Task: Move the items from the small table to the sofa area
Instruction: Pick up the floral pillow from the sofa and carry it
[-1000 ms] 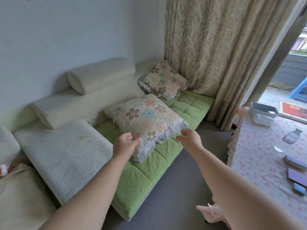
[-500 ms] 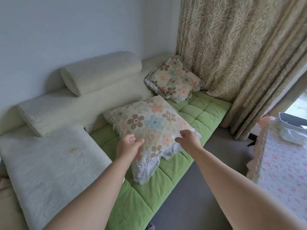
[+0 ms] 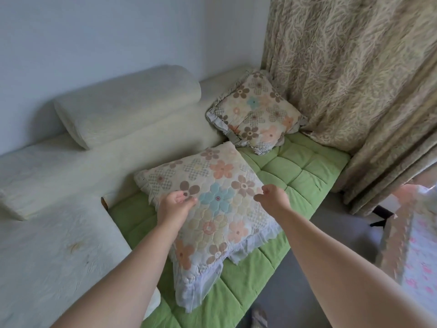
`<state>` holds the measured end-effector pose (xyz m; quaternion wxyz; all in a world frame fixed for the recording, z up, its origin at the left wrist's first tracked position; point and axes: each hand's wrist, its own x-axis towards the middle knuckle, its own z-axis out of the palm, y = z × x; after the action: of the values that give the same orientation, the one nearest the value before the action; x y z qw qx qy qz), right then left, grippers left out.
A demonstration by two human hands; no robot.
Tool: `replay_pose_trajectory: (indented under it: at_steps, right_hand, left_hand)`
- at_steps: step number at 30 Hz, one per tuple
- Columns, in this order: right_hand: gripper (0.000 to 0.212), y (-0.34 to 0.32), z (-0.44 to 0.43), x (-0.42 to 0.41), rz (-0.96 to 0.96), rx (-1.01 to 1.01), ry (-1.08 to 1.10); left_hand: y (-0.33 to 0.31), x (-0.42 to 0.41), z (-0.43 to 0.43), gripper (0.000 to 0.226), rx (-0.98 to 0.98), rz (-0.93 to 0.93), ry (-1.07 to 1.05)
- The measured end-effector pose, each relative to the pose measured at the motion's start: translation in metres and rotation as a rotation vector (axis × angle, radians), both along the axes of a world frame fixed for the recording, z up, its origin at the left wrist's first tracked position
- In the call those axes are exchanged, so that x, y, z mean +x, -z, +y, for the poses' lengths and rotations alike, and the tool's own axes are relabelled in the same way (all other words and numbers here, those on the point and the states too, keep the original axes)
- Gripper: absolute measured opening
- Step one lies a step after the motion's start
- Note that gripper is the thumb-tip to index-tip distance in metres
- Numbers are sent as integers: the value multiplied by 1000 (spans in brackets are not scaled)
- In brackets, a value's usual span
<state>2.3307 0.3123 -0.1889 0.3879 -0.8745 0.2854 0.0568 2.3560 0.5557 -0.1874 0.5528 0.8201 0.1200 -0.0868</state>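
A floral pillow (image 3: pixel 220 209) with a frilled edge lies flat on the green quilted sofa seat (image 3: pixel 298 171). Both my hands hover just over it. My left hand (image 3: pixel 176 205) is over its left half, fingers loosely curled, holding nothing. My right hand (image 3: pixel 272 200) is over its right edge, fingers also loosely curled and empty. Whether either hand touches the fabric I cannot tell. Only a corner of the small table (image 3: pixel 418 256), covered by a pink-flowered cloth, shows at the right edge; no items on it are visible.
A second floral pillow (image 3: pixel 255 112) leans in the sofa's far corner against the beige curtain (image 3: pixel 354 79). A white bolster (image 3: pixel 127 102) lies on the backrest, and a white cover (image 3: pixel 47 256) drapes the left seat. Grey floor (image 3: pixel 307 268) runs between sofa and table.
The view has swung left and closer to the sofa. Both hands have moved forward from the pillow's near edge to over its middle. The items on the table have left the view.
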Motion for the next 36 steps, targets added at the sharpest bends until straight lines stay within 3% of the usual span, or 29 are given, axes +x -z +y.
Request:
replay_pose_trajectory:
  at_steps: [6, 16, 24, 27, 30, 36]
  right_hand:
    - [55, 39, -43, 74, 109, -14, -109]
    - [55, 100, -120, 189, 239, 36, -258]
    - [63, 165, -138, 231, 328, 65, -223]
    - [63, 196, -137, 243, 328, 42, -209]
    - [49, 221, -135, 254, 303, -2, -212]
    - [53, 259, -147, 283, 291, -97, -137]
  left_hand:
    - [34, 48, -25, 56, 37, 110, -132]
    - [85, 122, -87, 52, 30, 261, -364]
    - [154, 143, -77, 53, 118, 369, -482]
    - [185, 150, -72, 58, 215, 443, -528]
    - [208, 156, -67, 68, 266, 493, -587]
    - [240, 169, -38, 80, 226, 422, -683]
